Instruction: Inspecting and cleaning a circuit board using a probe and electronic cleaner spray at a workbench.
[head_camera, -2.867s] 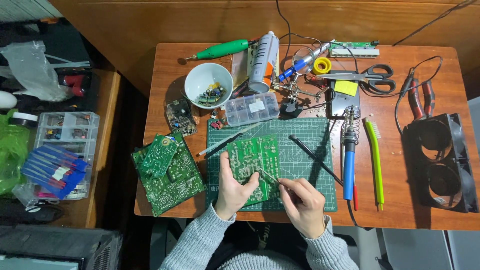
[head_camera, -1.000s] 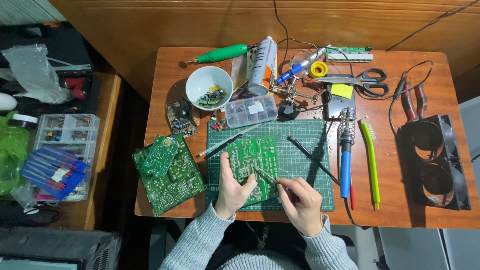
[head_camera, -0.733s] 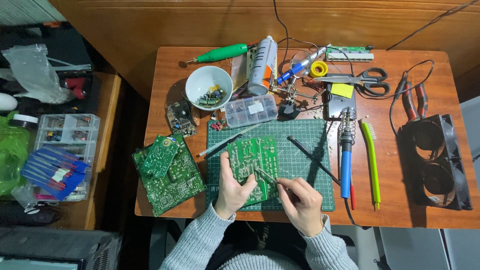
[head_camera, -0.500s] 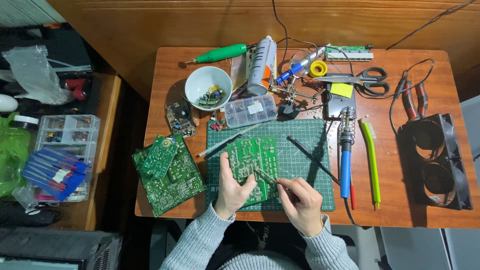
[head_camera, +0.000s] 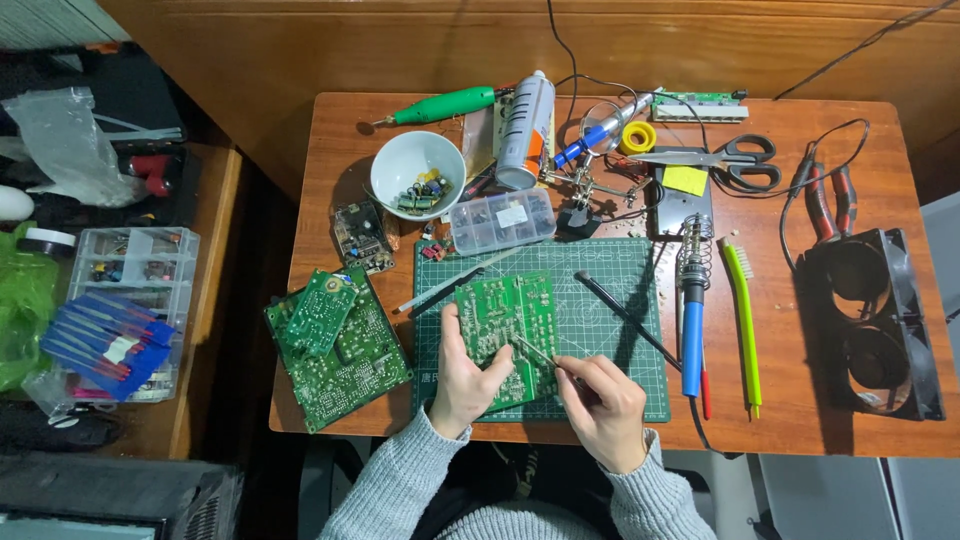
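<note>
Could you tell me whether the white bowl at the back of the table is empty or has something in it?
Not empty: the upright white bowl holds a small heap of mixed electronic parts on its bottom, well below the rim.

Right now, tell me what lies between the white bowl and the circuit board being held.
In the head view, a clear compartment box and a thin light probe.

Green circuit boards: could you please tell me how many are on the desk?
3: one on the cutting mat under the left hand, a large board left of the mat, and a smaller board lying on it. Others may be hidden.

green circuit board (head_camera: 510, 335) flat on mat
</note>
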